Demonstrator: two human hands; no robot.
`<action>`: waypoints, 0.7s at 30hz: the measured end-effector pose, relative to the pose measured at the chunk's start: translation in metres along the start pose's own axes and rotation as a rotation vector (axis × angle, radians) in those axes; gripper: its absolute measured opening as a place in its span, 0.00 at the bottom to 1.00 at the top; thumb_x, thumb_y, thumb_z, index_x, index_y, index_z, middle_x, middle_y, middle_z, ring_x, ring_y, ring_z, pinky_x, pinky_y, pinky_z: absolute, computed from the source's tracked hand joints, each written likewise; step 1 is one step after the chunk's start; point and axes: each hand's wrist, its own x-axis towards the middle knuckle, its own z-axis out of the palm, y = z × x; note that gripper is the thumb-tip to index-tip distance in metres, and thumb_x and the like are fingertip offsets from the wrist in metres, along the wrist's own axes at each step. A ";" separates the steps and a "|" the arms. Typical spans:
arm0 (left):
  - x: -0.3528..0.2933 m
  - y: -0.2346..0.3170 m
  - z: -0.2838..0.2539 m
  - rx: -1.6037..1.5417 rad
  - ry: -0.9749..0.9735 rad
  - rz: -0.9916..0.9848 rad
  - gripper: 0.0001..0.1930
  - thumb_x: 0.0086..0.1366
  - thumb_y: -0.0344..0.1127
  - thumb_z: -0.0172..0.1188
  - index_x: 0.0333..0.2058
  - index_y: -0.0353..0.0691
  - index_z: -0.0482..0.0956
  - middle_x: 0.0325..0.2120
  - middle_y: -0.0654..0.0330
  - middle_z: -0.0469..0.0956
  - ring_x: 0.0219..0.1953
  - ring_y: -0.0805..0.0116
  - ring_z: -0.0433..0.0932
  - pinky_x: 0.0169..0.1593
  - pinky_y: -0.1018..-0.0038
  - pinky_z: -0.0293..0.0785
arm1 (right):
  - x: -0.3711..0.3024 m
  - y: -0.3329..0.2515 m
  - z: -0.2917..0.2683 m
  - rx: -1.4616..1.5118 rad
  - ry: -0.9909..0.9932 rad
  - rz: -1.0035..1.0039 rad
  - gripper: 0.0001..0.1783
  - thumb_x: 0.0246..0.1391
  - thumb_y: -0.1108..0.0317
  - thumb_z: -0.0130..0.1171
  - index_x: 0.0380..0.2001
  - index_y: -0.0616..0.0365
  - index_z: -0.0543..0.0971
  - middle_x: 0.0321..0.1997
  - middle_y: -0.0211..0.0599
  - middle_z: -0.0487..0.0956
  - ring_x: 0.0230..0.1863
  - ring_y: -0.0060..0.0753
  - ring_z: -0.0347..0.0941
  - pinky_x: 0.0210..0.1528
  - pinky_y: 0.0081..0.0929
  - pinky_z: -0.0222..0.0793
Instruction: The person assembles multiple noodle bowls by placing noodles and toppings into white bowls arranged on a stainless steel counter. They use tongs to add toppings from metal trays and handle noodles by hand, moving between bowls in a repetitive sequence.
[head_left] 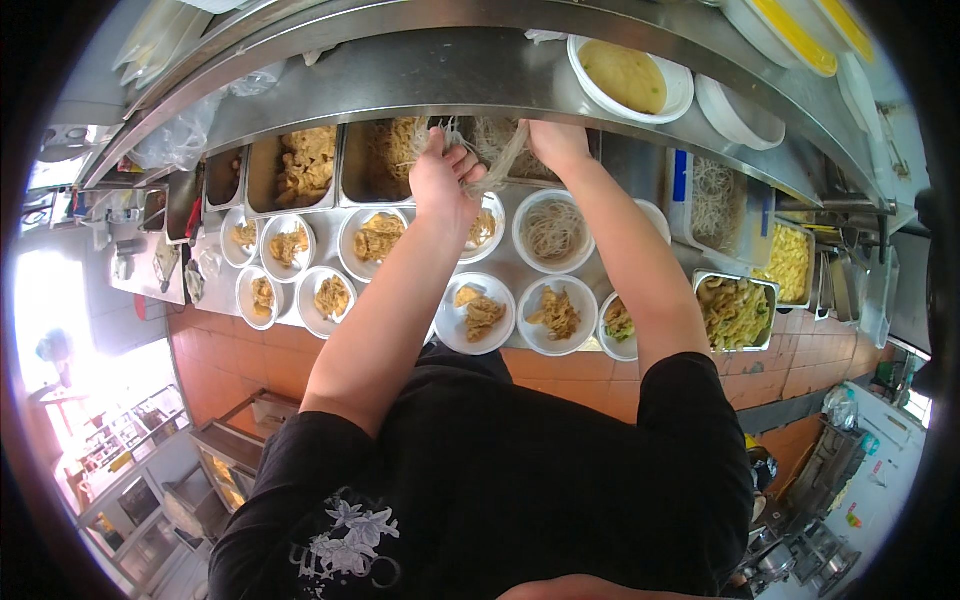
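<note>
My left hand (447, 172) is closed around pale, thin noodles, its fingers curled over a metal pan. A slack strand of glass noodles (507, 160) stretches from it to my right hand (558, 146), which pinches the other end; its fingertips are partly hidden under the shelf edge. Beneath both hands lie a pan of yellowish noodles (385, 165) and more glass noodles. Just in front of my right hand stands a white bowl of glass noodles (555, 232). Several white bowls, among them a bowl (475, 314) with brownish, meat-like pieces, line the counter on either side of my forearms.
A steel shelf (400, 75) overhangs the pans and carries a bowl of yellow liquid (625, 78). To the left sits a pan of light-brown food (292, 165). On the right are a plastic tub of noodles (717, 205) and a pan of greenish food (737, 312).
</note>
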 end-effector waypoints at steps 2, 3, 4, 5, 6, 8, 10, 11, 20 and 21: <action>-0.018 0.010 0.002 0.023 0.007 0.010 0.12 0.81 0.40 0.47 0.34 0.48 0.64 0.19 0.72 0.54 0.20 0.78 0.51 0.25 0.76 0.51 | 0.001 0.002 0.006 -0.065 0.072 0.001 0.14 0.59 0.66 0.59 0.46 0.59 0.81 0.50 0.54 0.80 0.54 0.63 0.75 0.58 0.55 0.70; -0.029 0.015 0.003 0.031 -0.009 0.021 0.12 0.81 0.41 0.47 0.34 0.48 0.64 0.19 0.73 0.54 0.20 0.78 0.51 0.25 0.76 0.51 | 0.001 0.003 0.010 -0.055 0.069 0.003 0.15 0.59 0.66 0.59 0.47 0.59 0.81 0.51 0.54 0.80 0.55 0.63 0.75 0.59 0.55 0.69; -0.041 0.021 0.003 0.049 -0.010 0.028 0.13 0.81 0.42 0.47 0.33 0.48 0.64 0.19 0.73 0.53 0.20 0.78 0.50 0.25 0.76 0.51 | 0.001 0.004 0.013 -0.046 0.070 0.021 0.15 0.60 0.66 0.58 0.48 0.60 0.81 0.52 0.55 0.80 0.56 0.63 0.74 0.59 0.56 0.69; -0.053 0.029 0.004 0.063 -0.035 0.044 0.14 0.82 0.43 0.47 0.32 0.48 0.64 0.18 0.73 0.53 0.19 0.78 0.50 0.25 0.75 0.50 | 0.002 0.005 0.016 -0.039 0.081 0.039 0.16 0.60 0.66 0.58 0.48 0.60 0.81 0.53 0.55 0.80 0.57 0.63 0.74 0.60 0.56 0.69; -0.065 0.035 0.006 0.078 -0.066 0.061 0.15 0.82 0.44 0.46 0.32 0.49 0.64 0.17 0.73 0.53 0.19 0.78 0.49 0.26 0.75 0.50 | 0.003 0.006 0.020 -0.071 0.089 0.019 0.16 0.60 0.66 0.57 0.49 0.61 0.81 0.54 0.56 0.80 0.58 0.63 0.74 0.61 0.56 0.69; -0.087 0.050 0.015 0.100 -0.079 0.119 0.16 0.82 0.44 0.47 0.31 0.48 0.64 0.17 0.73 0.52 0.19 0.79 0.48 0.25 0.75 0.49 | 0.003 0.007 0.026 -0.143 0.061 -0.002 0.17 0.61 0.66 0.55 0.50 0.61 0.80 0.56 0.57 0.80 0.59 0.63 0.74 0.62 0.56 0.68; -0.109 0.068 0.027 0.113 -0.131 0.177 0.17 0.82 0.44 0.47 0.30 0.48 0.64 0.17 0.73 0.52 0.19 0.79 0.47 0.25 0.76 0.49 | 0.004 0.007 0.031 -0.064 0.097 0.077 0.17 0.62 0.66 0.53 0.50 0.61 0.81 0.57 0.57 0.80 0.60 0.62 0.74 0.62 0.56 0.69; -0.121 0.078 0.033 0.162 -0.198 0.238 0.17 0.82 0.45 0.48 0.29 0.48 0.64 0.17 0.73 0.52 0.19 0.79 0.47 0.25 0.76 0.49 | 0.005 0.006 0.033 -0.026 0.126 0.095 0.18 0.62 0.66 0.53 0.51 0.60 0.81 0.58 0.56 0.80 0.60 0.61 0.75 0.62 0.56 0.69; -0.229 0.164 0.065 0.169 -0.618 0.414 0.17 0.83 0.41 0.43 0.32 0.42 0.68 0.18 0.73 0.51 0.17 0.82 0.48 0.19 0.78 0.47 | 0.015 -0.012 0.000 -0.008 -0.323 0.367 0.19 0.60 0.61 0.55 0.49 0.57 0.84 0.52 0.50 0.85 0.57 0.56 0.80 0.65 0.50 0.70; -0.237 0.171 0.065 0.168 -0.638 0.397 0.17 0.84 0.41 0.42 0.33 0.41 0.68 0.18 0.72 0.52 0.17 0.81 0.48 0.19 0.78 0.48 | 0.016 -0.015 -0.007 0.006 -0.358 0.382 0.20 0.58 0.61 0.56 0.51 0.58 0.83 0.55 0.52 0.83 0.59 0.56 0.78 0.66 0.51 0.69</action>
